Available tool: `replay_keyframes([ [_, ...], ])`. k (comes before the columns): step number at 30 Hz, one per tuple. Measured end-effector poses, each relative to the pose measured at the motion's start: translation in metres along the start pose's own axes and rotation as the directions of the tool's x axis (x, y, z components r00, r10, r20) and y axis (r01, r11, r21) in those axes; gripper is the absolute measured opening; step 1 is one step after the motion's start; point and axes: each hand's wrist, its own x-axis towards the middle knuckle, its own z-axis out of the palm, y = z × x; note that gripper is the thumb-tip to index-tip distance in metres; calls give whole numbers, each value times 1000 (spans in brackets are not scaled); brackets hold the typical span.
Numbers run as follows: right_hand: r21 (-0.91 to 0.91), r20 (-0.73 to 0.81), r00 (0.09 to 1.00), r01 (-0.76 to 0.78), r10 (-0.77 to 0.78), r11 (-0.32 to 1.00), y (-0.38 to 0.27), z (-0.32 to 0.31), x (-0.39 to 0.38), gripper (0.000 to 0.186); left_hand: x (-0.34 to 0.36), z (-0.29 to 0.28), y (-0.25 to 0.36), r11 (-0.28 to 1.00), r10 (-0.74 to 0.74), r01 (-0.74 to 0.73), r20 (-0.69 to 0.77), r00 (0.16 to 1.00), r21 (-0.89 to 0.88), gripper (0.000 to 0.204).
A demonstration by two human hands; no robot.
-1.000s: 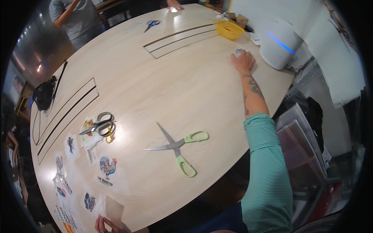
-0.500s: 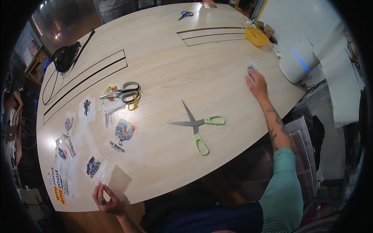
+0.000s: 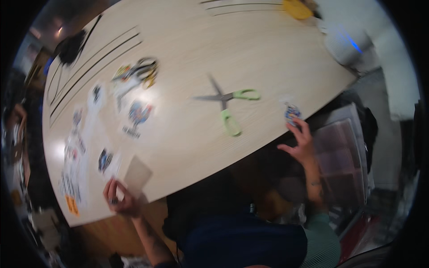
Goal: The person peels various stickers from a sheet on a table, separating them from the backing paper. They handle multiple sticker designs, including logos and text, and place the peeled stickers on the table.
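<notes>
My left hand (image 3: pixel 119 198) is closed at the table's near edge, fingertips pinching a clear film sheet printed with a dark car picture (image 3: pixel 105 160). At the right near edge, my right hand (image 3: pixel 301 140) has its fingertips on a small clear film sticker with a blue print (image 3: pixel 292 112); its thumb stands well apart. Between the hands lie spread scissors with green handles (image 3: pixel 229 99). A larger film with a colourful rooster print (image 3: pixel 140 112) lies flat beyond my left hand. The picture is blurred by motion.
Black-handled scissors (image 3: pixel 145 70) rest on more printed films farther back. Several film sheets (image 3: pixel 73 154) overlap at the left. A black bag (image 3: pixel 71 48), a yellow basket (image 3: pixel 298 9) and a white speaker-like device (image 3: pixel 346 44) stand around the table (image 3: pixel 192 147).
My right hand has drawn back toward me, and the small sticker has come along to the near edge. My left hand keeps its pinch on the car film. The view has tilted down.
</notes>
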Motion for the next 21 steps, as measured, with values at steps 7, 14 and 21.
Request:
replay_keyframes([
  [7,-66,-150,985,75,-85,995,8,-10,-16,22,25,4,22,982,89,-6,434,897,-187,15],
  [14,926,-111,906,-56,409,374,-80,0,98,11,42,-3,23,965,133,5,503,854,-263,10],
  [21,922,383,886,-382,-260,57,-211,78,245,30,124,53,13,860,104,234,604,790,-454,36],
])
